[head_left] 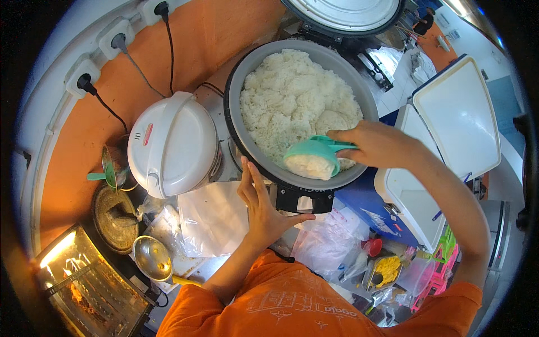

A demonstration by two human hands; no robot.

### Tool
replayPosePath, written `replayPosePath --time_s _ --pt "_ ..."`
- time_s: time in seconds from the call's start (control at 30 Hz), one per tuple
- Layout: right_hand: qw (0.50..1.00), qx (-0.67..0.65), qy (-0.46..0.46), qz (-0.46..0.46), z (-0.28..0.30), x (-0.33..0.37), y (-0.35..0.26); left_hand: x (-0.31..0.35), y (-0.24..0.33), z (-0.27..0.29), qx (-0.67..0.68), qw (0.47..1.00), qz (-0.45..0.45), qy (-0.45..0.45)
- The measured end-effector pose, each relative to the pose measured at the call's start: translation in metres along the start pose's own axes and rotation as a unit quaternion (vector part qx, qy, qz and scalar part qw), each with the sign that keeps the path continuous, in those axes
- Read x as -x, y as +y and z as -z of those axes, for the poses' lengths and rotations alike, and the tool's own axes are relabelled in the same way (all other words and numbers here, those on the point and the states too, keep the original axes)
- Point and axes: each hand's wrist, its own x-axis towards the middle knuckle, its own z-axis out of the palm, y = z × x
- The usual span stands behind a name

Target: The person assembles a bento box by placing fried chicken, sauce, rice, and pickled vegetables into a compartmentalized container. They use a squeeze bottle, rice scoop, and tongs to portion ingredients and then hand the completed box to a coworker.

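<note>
A large open rice cooker (234, 84) stands before me, its grey pot heaped with cooked white rice (297, 92). My right hand (373, 145) grips the handle of a green plastic scoop (321, 147), which is filled with rice and tilted over the near right part of the pot. With fingers spread, my left hand (263, 209) rests against the cooker's near outer side, beside the black front latch (303, 200). Below the left hand lies a stack of brown wrapping paper (210, 216).
A lidded white rice cooker (174, 143) stands left. Near it are a stone mortar (115, 222), a metal ladle (152, 258) and a lit glass display case (92, 286). Right is an open blue-and-white cooler box (410, 194). Plastic bags (331, 238) and a tub of yellow food (386, 271) lie nearby.
</note>
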Motion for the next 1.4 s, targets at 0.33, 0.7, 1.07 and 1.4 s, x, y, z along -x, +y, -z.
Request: replayPosePath --time_s 0.33,0.7,1.07,1.4 --pt "0.931 -0.319 -0.127 -0.122 0.013 0.012 0.031 -0.001 0.0 0.001 0.001 0.999 -0.029 0.013" --pt "0.969 0.09 0.216 -0.082 -0.029 -0.033 -0.001 -0.002 0.004 0.004 -0.007 0.999 -0.034 0.007" --pt "0.989 0.062 0.128 -0.04 -0.051 -0.024 -0.036 -0.003 0.005 0.004 -0.019 0.999 -0.035 0.007" --pt "1.0 -0.003 -0.002 -0.011 0.014 0.004 -0.014 -0.003 0.004 0.005 -0.016 0.999 -0.033 0.008"
